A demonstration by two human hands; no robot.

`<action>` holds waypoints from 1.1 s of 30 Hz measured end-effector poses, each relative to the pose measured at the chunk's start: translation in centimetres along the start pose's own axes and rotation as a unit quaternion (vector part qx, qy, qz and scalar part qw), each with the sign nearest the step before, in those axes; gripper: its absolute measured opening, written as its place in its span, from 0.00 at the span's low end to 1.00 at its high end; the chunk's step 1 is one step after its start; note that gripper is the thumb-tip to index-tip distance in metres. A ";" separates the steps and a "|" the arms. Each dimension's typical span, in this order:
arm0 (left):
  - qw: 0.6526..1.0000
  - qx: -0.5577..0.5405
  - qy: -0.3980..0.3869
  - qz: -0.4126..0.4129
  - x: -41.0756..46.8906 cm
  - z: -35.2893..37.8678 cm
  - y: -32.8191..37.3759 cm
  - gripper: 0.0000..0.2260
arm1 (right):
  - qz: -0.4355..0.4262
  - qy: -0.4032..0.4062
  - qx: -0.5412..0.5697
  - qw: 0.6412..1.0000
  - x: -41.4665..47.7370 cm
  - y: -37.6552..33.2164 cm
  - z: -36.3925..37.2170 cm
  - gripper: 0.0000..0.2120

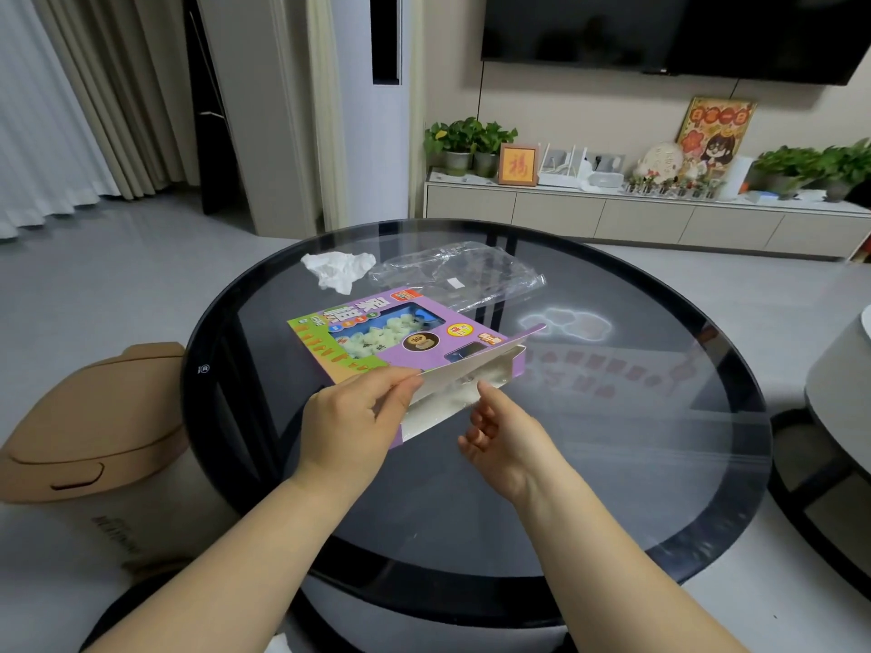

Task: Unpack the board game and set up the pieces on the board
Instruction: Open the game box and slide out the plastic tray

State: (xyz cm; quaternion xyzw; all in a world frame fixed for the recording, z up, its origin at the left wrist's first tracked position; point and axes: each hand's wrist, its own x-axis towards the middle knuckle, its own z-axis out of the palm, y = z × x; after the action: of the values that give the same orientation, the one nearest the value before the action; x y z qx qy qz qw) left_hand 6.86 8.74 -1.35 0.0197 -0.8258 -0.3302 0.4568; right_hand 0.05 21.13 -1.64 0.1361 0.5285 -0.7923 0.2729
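Left grip [358, 412] pinches the near edge of the white end flap [471, 367] between thumb and curled fingers, holding it folded back from the open end of the game box [330, 339]. Right grip [499, 431] is loosely spread and holds nothing, palm turned toward the left grip, its index fingertip raised just beside the open mouth of the box; whether it touches the card cannot be told

The box is flat and purple, with a green strip along its left side, large printed characters, a yellow badge and a round brown picture of a piece. A clear window in its top shows pale round pieces [377, 334] packed on a blue tray. It lies left of centre on the round dark glass counter [612, 440], its open end toward the person and between the two grips, its far end pointing away to the left

Just beyond the box lie a crumpled sheet of clear plastic wrap [462, 275] and, to its left, a crumpled white tissue [337, 268], both near the far rim. A wide stretch of glass runs from the box to the right rim, and another from the wrists down to the near rim. A tan bin lid [94, 417] stands close against the counter's left edge, and a second table [839, 369] sits past the right edge
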 end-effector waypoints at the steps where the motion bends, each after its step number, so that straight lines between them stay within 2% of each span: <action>1: 1.000 0.004 -0.003 0.010 0.0 0.0 0.0 0.16 | -0.001 -0.003 0.000 1.000 0.1 0.0 -0.1 0.13; 4: 0.999 0.024 -0.005 0.039 -0.3 0.1 -0.1 0.16 | -0.010 -0.017 -0.005 1.000 0.1 0.0 -0.2 0.11; 7: 0.996 0.062 0.003 0.060 -0.5 0.1 -0.5 0.22 | -0.020 -0.033 0.001 0.999 0.1 0.0 -0.2 0.09; 10: 0.993 0.085 -0.014 0.084 -0.5 0.4 -1.1 0.23 | -0.022 -0.043 0.021 0.999 0.0 0.1 -0.1 0.09; 15: 0.987 0.136 -0.038 0.071 -0.3 0.8 -1.6 0.16 | -0.040 -0.041 0.041 0.998 0.0 0.3 -0.8 0.12; 26: 0.981 0.172 -0.042 0.078 -1.1 2.6 -2.2 0.15 | -0.021 -0.039 0.115 0.992 -1.7 -1.0 -5.4 0.11; 29: 0.973 0.165 -0.084 0.136 -1.6 3.2 -2.2 0.16 | -0.017 -0.009 0.123 0.992 -1.8 -1.4 -6.6 0.09; 33: 0.959 0.158 -0.179 0.153 -2.5 3.5 -2.4 0.18 | -0.046 0.038 0.033 0.998 -1.3 -2.0 -6.8 0.10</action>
State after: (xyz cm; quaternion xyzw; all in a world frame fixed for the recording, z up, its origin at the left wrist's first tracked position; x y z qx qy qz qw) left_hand 4.99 9.57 -5.82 -0.0942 -0.9287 -0.1196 0.3381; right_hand -0.53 28.27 -2.17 0.1507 0.5176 -0.8152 0.2116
